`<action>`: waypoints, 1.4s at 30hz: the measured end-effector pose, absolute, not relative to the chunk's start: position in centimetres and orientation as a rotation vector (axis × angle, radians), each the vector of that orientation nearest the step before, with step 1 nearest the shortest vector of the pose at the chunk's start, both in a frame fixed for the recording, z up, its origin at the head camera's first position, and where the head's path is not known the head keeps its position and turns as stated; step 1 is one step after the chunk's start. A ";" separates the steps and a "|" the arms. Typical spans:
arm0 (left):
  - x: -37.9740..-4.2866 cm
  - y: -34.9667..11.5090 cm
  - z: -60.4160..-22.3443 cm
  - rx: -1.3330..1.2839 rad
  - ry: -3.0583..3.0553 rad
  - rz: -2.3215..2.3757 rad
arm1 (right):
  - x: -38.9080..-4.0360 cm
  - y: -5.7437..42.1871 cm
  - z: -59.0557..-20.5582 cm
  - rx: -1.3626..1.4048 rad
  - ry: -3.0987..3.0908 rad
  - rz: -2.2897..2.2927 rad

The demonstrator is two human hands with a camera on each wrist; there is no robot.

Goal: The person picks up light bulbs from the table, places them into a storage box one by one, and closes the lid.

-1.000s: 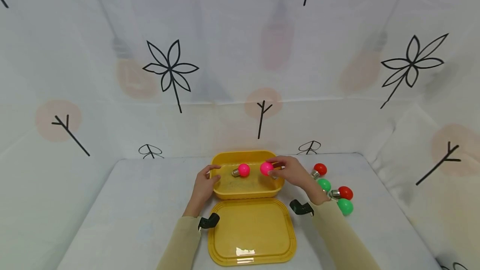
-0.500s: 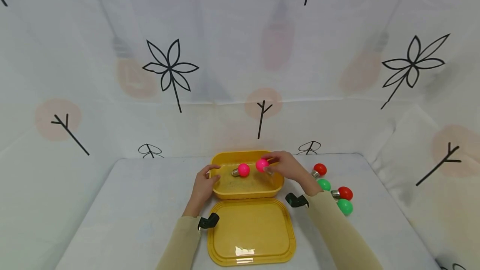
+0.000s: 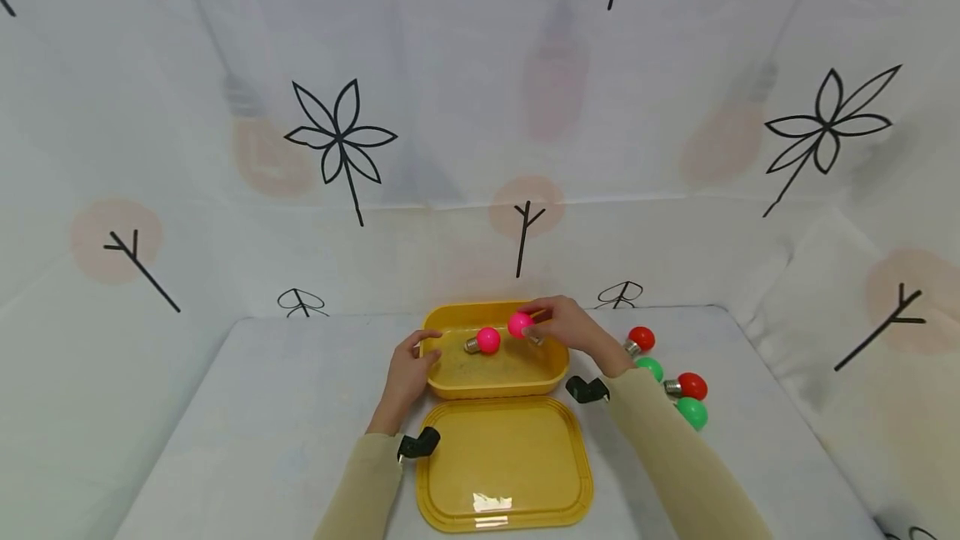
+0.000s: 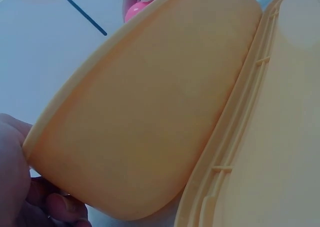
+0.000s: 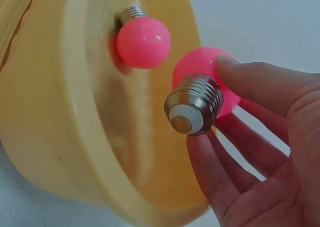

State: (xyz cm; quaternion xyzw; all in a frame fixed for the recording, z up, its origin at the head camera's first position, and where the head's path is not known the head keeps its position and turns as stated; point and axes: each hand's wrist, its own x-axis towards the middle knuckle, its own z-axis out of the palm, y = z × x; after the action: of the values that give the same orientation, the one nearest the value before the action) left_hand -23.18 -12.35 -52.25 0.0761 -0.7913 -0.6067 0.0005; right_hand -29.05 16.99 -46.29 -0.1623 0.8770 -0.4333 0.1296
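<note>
My right hand [image 3: 564, 325] holds a pink light bulb [image 3: 520, 324] above the right half of a yellow plastic box [image 3: 495, 391]. In the right wrist view the thumb and fingers grip the bulb's round pink part, and its metal screw base [image 5: 192, 107] points toward the camera. Inside the box lies a second pink bulb [image 3: 488, 340], its base toward the left. My left hand [image 3: 408, 369] grips the box's left end at the rim. From the left wrist view, curled fingers [image 4: 65, 207] show against the outer wall.
A yellow lid [image 3: 504, 465] lies flat in front of the box. To the right, on the white-covered table [image 3: 247, 432], are red bulbs [image 3: 691, 386] and green bulbs [image 3: 692, 413]. A white printed cloth [image 3: 450, 107] hangs behind.
My right hand has moved left over the box and slightly up, carrying the pink bulb toward the other one. My left hand has stayed at the box's left end.
</note>
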 end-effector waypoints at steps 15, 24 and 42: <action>-23.2 -12.4 -52.3 0.220 -2.475 -1.909 | -30.4 15.8 -46.1 -0.516 2.542 -1.208; -23.3 -12.4 -52.5 0.213 -2.474 -1.901 | -31.0 15.1 -46.1 -0.529 2.542 -1.179; -23.1 -12.4 -52.3 0.173 -2.461 -1.927 | -31.9 14.7 -47.5 -0.533 2.509 -1.218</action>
State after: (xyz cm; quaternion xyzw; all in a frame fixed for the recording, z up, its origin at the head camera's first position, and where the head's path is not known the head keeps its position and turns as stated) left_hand -23.12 -12.44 -52.33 0.0552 -0.7862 -0.6155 0.0055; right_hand -31.87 14.68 -47.45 -0.1857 0.8735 -0.4242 0.1505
